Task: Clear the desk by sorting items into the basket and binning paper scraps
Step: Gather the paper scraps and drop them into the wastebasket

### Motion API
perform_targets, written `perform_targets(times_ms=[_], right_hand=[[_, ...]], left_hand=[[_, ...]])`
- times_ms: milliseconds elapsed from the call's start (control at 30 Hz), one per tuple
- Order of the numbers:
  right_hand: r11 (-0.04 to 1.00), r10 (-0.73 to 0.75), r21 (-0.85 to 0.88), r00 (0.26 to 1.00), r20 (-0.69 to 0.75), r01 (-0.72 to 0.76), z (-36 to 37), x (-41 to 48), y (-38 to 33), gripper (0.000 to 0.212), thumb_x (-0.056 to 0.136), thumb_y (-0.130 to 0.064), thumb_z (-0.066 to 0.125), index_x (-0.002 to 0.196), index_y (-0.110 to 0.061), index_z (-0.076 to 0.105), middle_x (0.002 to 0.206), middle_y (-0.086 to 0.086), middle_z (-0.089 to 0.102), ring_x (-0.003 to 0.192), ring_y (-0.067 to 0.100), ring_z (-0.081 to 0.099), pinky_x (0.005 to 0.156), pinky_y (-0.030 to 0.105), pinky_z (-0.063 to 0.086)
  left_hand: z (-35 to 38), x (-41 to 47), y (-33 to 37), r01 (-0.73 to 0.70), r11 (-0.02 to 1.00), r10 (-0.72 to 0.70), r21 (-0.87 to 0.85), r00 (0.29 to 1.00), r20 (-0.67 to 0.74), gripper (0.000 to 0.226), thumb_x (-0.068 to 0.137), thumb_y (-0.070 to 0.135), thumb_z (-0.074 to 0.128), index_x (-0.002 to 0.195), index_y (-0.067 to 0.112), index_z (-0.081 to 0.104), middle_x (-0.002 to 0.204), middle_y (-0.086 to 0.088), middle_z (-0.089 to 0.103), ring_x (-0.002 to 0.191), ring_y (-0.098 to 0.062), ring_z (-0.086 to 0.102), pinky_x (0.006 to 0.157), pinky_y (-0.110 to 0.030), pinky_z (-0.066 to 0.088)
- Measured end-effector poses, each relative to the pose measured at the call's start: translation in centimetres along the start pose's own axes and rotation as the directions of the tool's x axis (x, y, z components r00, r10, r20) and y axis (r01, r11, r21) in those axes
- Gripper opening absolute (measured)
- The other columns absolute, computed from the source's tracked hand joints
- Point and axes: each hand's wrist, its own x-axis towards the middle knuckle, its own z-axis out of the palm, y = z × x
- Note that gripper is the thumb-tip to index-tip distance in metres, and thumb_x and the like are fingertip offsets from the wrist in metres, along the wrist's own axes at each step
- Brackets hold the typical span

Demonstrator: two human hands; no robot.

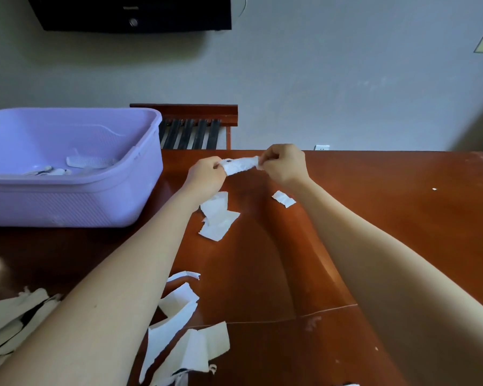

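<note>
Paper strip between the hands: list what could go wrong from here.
The left hand and right hand pinch the paper strip by its ends above the desk; pulling may tear it, dropping bits among the loose scraps below.
No bin shows here, so scraps might land in the purple basket nearby.
The left forearm crosses the near scraps and could sweep them off.

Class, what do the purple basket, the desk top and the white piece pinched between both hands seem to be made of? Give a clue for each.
Basket: likely plastic, smooth matte lilac; moulded rim, ribbed wall. Desk top: wood or veneer, glossy reddish-brown; dark reflections on it. White piece: probably paper, thin, crumpled, ragged ends.
</note>
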Motion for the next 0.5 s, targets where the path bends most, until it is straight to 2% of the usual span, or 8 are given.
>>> perform_targets(times_ms=[33, 100, 167, 233, 300, 367, 467, 500], right_hand=[[1.000, 0.007, -0.020, 1.000, 0.002, -0.007, -0.4, -0.3, -0.2, 0.020, 0.083, 0.004, 0.052, 0.084, -0.004, 0.071, 0.080, 0.002, 0.061, 0.071, 0.012, 0.052, 0.044, -0.001, 0.035], [0.998, 0.039, -0.048, 0.999, 0.008, -0.038, -1.4, -1.1, -0.4, 0.023, 0.079, 0.004, 0.045, 0.074, -0.004, 0.066, 0.071, 0.006, 0.059, 0.062, 0.016, 0.051, 0.049, 0.014, 0.041], [0.993, 0.093, -0.072, 0.996, 0.001, -0.092, -2.4, -1.9, -0.5, 0.023, 0.074, 0.002, 0.041, 0.055, -0.008, 0.050, 0.056, 0.006, 0.047, 0.051, 0.019, 0.040, 0.048, 0.021, 0.031], [0.981, 0.152, -0.119, 0.988, -0.004, -0.151, -3.1, -2.6, -0.5, 0.027, 0.074, -0.004, 0.043, 0.050, -0.010, 0.033, 0.051, 0.002, 0.035, 0.047, 0.018, 0.030, 0.046, 0.021, 0.023], [0.954, 0.194, -0.240, 0.981, 0.031, -0.181, -3.2, -3.4, -0.4, 0.030, 0.079, -0.013, 0.047, 0.053, -0.011, 0.034, 0.054, 0.001, 0.038, 0.051, 0.019, 0.036, 0.046, 0.022, 0.025], [0.911, 0.213, -0.379, 0.973, 0.092, -0.164, -2.7, -4.0, 0.2, 0.029, 0.083, -0.021, 0.051, 0.058, -0.012, 0.039, 0.060, 0.001, 0.043, 0.061, 0.022, 0.044, 0.046, 0.024, 0.029], [0.867, 0.253, -0.474, 0.956, 0.152, -0.154, -1.9, -4.4, 1.3, 0.033, 0.085, -0.023, 0.057, 0.060, -0.012, 0.037, 0.061, 0.002, 0.044, 0.062, 0.022, 0.047, 0.045, 0.025, 0.029], [0.863, 0.267, -0.476, 0.952, 0.146, -0.169, -1.8, -4.5, 1.5, 0.035, 0.086, -0.022, 0.057, 0.060, -0.011, 0.037, 0.060, 0.002, 0.044, 0.059, 0.020, 0.045, 0.045, 0.025, 0.028]], left_hand=[[-0.3, -0.2, 0.3, 0.025, 0.999, -0.025, -0.046, 1.000, 0.008, 0.025, 0.101, 0.016, 0.034, 0.110, 0.012, 0.057, 0.084, -0.005, 0.050, 0.071, -0.014, 0.046, 0.053, -0.015, 0.033], [-0.8, -0.4, 0.9, 0.090, 0.982, -0.088, -0.163, 0.996, 0.022, 0.026, 0.101, 0.022, 0.035, 0.104, 0.013, 0.059, 0.086, -0.006, 0.051, 0.072, -0.012, 0.049, 0.063, -0.019, 0.040], [-1.1, -0.3, 1.5, 0.220, 0.936, -0.217, -0.276, 0.975, 0.043, 0.024, 0.099, 0.026, 0.040, 0.110, 0.014, 0.058, 0.092, -0.003, 0.053, 0.083, -0.015, 0.054, 0.075, -0.022, 0.045], [-1.5, -0.6, 2.4, 0.363, 0.860, -0.356, -0.358, 0.930, 0.089, 0.021, 0.098, 0.028, 0.045, 0.104, 0.013, 0.057, 0.078, -0.002, 0.050, 0.068, -0.014, 0.049, 0.064, -0.018, 0.041], [-1.9, -1.2, 2.5, 0.427, 0.832, -0.420, -0.354, 0.902, 0.102, 0.025, 0.097, 0.031, 0.047, 0.084, 0.010, 0.052, 0.069, -0.001, 0.044, 0.056, -0.013, 0.039, 0.055, -0.015, 0.034], [-2.1, -1.9, 2.2, 0.445, 0.829, -0.439, -0.339, 0.893, 0.100, 0.029, 0.096, 0.033, 0.048, 0.076, 0.012, 0.049, 0.073, -0.001, 0.047, 0.056, -0.013, 0.040, 0.059, -0.016, 0.039], [-2.0, -3.2, 1.5, 0.398, 0.832, -0.378, -0.387, 0.916, 0.132, 0.025, 0.093, 0.032, 0.051, 0.105, 0.011, 0.056, 0.099, -0.008, 0.055, 0.083, -0.018, 0.057, 0.086, -0.027, 0.049], [-2.1, -3.8, 1.4, 0.383, 0.849, -0.365, -0.363, 0.923, 0.121, 0.030, 0.092, 0.032, 0.052, 0.113, 0.011, 0.055, 0.104, -0.009, 0.055, 0.094, -0.020, 0.059, 0.087, -0.030, 0.048]])
